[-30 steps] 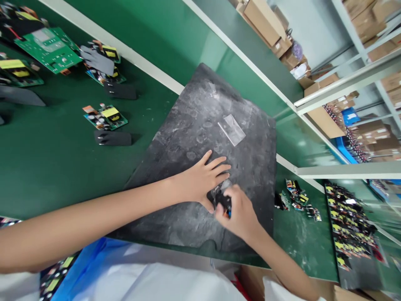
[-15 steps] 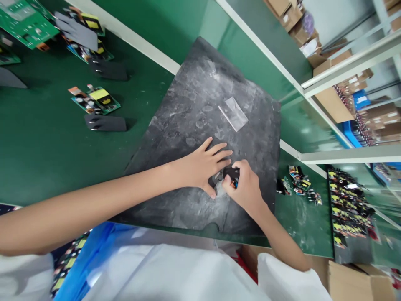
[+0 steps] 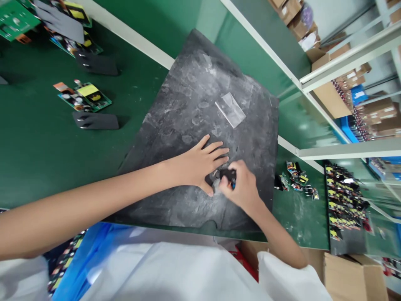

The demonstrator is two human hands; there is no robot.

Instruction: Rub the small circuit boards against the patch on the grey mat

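far left, on the green bench (image 3: 46,159): a small circuit board (image 3: 83,96) with a yellow part on top, and just below it a flat black plate (image 3: 95,120). more boards and another black plate sit at the top-left corner, partly cut off.

centre: a worn dark mat (image 3: 200,108) lies on the bench, scuffed grey, with a clear plastic strip (image 3: 231,109) lying flat near its upper right.

left hand (image 3: 196,165) — palm down on the mat, fingers spread and pressed flat, thumb side touching a small black part (image 3: 227,174).

right hand (image 3: 242,188) — fingers curled and pinched closed on the same small black part, which sits low on the mat between the two hands; a bit of blue and orange shows at the fingertips. the part's shape is mostly hidden by the fingers.

right of the mat: a loose cluster of small boards (image 3: 297,179) on the bench, then a dark tray (image 3: 351,242) packed with rows of similar boards. cardboard boxes (image 3: 332,100) on shelving beyond.
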